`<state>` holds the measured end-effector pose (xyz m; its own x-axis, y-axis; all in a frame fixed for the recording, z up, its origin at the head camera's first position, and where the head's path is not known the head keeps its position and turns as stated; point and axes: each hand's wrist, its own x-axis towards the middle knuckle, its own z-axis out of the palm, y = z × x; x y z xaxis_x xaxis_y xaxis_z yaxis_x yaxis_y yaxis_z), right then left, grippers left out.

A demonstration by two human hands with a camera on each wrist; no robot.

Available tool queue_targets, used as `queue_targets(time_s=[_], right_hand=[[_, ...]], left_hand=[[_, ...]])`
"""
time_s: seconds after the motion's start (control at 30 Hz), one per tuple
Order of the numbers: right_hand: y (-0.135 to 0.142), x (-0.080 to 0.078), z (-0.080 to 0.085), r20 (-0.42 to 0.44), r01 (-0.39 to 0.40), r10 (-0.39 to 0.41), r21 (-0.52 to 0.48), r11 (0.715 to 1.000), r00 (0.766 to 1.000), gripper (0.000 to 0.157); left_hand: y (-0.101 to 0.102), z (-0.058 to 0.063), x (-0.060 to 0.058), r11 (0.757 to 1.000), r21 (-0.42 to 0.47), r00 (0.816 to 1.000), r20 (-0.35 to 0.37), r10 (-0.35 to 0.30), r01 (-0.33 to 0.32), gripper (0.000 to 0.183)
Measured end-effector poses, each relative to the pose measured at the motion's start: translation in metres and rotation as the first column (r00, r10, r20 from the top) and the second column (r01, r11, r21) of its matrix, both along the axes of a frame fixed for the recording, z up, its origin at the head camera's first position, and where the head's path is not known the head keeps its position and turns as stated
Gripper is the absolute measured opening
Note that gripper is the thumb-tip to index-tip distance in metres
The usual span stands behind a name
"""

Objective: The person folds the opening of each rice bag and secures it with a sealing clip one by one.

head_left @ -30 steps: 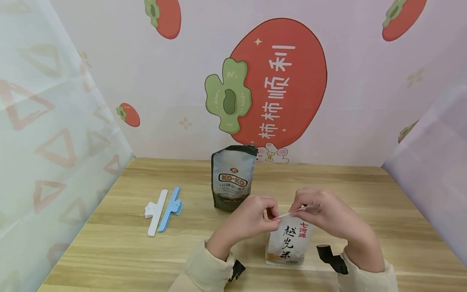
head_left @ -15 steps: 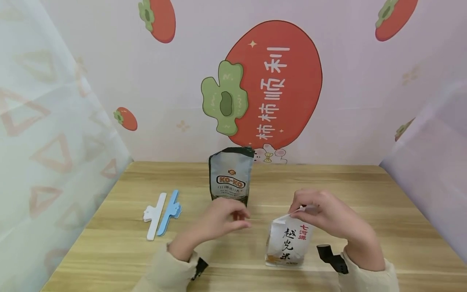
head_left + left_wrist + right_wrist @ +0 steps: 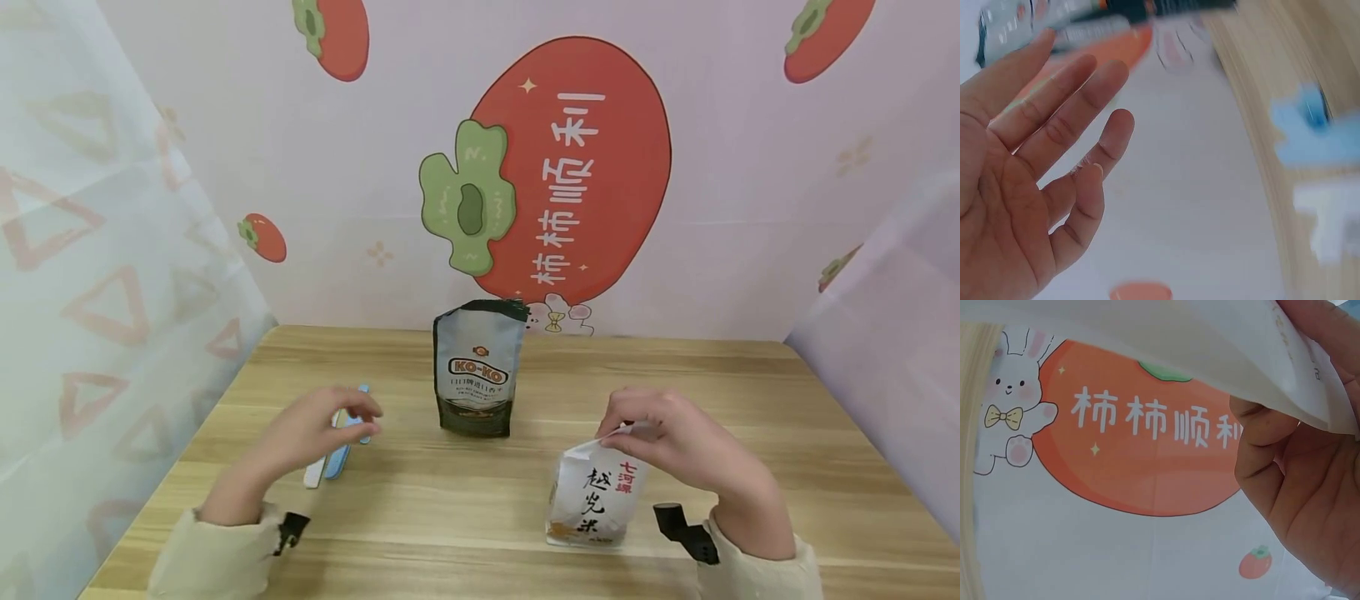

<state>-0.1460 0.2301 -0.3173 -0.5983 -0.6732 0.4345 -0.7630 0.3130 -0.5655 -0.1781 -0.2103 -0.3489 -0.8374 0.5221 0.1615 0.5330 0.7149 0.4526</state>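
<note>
A small white rice bag (image 3: pixel 592 496) with black and red lettering stands upright on the table, right of centre. My right hand (image 3: pixel 667 429) pinches its top edge between thumb and fingers; the right wrist view shows the bag's white edge (image 3: pixel 1310 394) in that grip. My left hand (image 3: pixel 315 425) hovers over two bag clips and holds nothing; its fingers look loosely spread in the left wrist view. Beneath it lie a blue clip (image 3: pixel 339 460) and a white clip (image 3: pixel 315 473), both partly hidden by the hand. The left wrist view shows the clips blurred.
A grey and dark green KO-KO bag (image 3: pixel 478 367) stands upright near the back of the wooden table (image 3: pixel 420 533). A printed cloth with large persimmons (image 3: pixel 622 183) hangs behind, and cloth walls close off both sides.
My left hand has let go of the rice bag's top edge and moved left over the clips. The bag's left top corner now slants down. My right hand keeps its pinch.
</note>
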Motion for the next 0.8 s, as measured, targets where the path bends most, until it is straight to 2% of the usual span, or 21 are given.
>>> queue_targets(time_s=[0.2, 0.37, 0.57, 0.8], right_hand=[[0.002, 0.001, 0.0, -0.001, 0.016, -0.016, 0.01, 1.0, 1.0, 0.024], [0.003, 0.0, -0.002, -0.01, 0.032, -0.032, 0.019, 0.999, 0.999, 0.024], [0.002, -0.001, -0.002, -0.017, 0.018, -0.018, 0.011, 1.0, 1.0, 0.024], [0.001, -0.001, -0.002, -0.017, 0.027, -0.026, 0.016, 1.0, 1.0, 0.024]], left_hand=[[-0.039, 0.0, -0.003, 0.989, -0.026, 0.989, 0.027, 0.147, -0.146, 0.012], [-0.06, -0.006, -0.008, 0.973, -0.085, 0.975, 0.036, 0.22, -0.216, 0.011], [-0.079, -0.023, -0.018, 0.964, -0.103, 0.967, 0.037, 0.25, -0.245, 0.017], [-0.095, -0.042, -0.03, 0.969, -0.08, 0.967, 0.076, 0.241, -0.236, 0.016]])
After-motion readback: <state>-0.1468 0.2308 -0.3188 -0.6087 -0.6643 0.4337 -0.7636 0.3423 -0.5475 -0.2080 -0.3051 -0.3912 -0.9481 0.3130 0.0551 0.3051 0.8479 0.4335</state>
